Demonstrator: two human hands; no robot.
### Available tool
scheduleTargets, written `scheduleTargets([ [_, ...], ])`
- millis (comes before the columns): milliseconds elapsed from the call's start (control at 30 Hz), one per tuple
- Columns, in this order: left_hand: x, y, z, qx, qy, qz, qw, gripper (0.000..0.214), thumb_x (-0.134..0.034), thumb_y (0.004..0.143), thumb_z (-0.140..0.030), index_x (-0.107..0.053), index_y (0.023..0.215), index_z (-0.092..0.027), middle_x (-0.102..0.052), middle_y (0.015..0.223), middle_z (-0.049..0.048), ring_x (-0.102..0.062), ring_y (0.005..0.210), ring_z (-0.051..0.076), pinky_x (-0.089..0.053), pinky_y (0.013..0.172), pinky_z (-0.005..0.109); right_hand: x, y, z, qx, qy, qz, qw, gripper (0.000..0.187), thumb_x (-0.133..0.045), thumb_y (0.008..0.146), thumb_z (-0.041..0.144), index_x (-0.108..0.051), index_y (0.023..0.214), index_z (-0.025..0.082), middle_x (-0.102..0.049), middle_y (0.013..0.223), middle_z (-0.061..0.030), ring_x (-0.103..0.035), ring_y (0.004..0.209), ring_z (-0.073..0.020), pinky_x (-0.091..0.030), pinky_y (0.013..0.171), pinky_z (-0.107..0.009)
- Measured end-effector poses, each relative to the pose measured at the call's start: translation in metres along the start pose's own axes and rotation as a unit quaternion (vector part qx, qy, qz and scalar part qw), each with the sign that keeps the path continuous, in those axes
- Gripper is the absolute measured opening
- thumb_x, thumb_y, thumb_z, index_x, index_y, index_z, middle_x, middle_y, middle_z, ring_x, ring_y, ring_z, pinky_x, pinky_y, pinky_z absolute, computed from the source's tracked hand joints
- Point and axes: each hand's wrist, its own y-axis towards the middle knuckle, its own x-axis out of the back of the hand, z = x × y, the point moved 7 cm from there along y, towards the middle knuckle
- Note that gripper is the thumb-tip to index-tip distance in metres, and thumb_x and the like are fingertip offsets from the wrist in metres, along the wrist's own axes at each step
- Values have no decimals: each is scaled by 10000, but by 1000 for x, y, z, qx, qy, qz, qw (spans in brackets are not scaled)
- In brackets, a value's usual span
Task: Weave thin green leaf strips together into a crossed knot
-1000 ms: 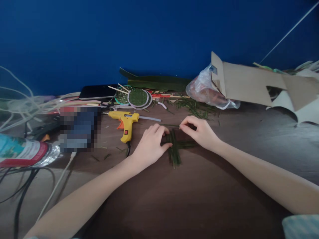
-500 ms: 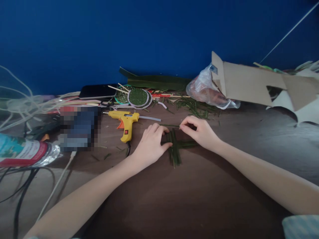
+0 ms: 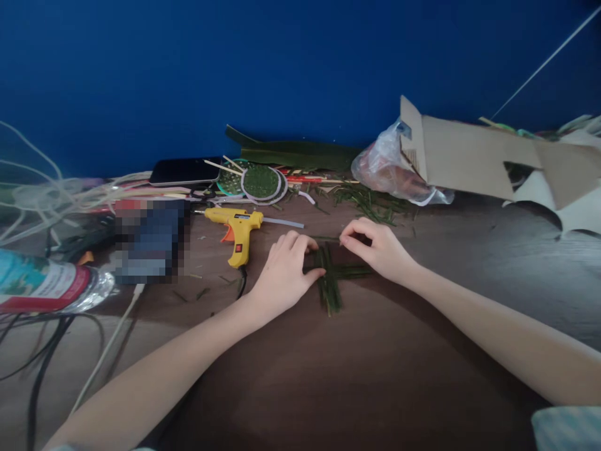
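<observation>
Two bundles of green leaf strips [image 3: 330, 275] lie crossed on the bench [image 3: 375, 376], just right of the yellow glue gun [image 3: 237, 228]. One bundle's long axis runs toward and away from the person; the other runs left to right.

The left hand [image 3: 284, 275] sits between the glue gun and the crossing. Its fingers are curled and its thumb tip presses the left arm of the cross flat, so it pins the strips and does not grip them. It is the nearer hand to the crossing.

The right hand [image 3: 378, 250], farther right of the glue gun and beyond the cross, is closed in a narrow pinch. Thumb and forefinger hold the end of a single thin strip [image 3: 323, 238], which lies left to right along the far side of the cross.

Far left of the glue gun, a plastic bottle [image 3: 47, 289] lies on its side. Its red and teal label is too blurred to read, and no brand shows on the glue gun.
</observation>
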Motion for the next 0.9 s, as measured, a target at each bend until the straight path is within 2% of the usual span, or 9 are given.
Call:
scheduleTargets([
  [167,-1,0,2,6,13,6,1000,331,-701,714,-219,-520,984,-165,-508,966,50,-495,931,227,-421,832,408,0,0,-1,-3,2,0,1000,137,-513,808,223,-543,678,196,-560,675,-4,-504,681,-149,-367,648,-284],
  [433,-2,0,1,-1,-5,-3,1000,301,-695,717,-186,-515,959,-176,-491,968,43,-478,933,220,-419,830,395,0,0,1,10,12,4,1000,149,-514,803,210,-530,656,195,-557,658,1,-493,680,-149,-360,649,-289],
  [900,0,-8,-2,-19,22,-61,998,281,-684,719,-165,-504,932,-203,-392,968,36,-411,980,222,-362,874,408,-5,1,6,71,-20,81,994,162,-524,816,226,-530,657,195,-529,781,-31,-463,796,-180,-356,773,-348],
])
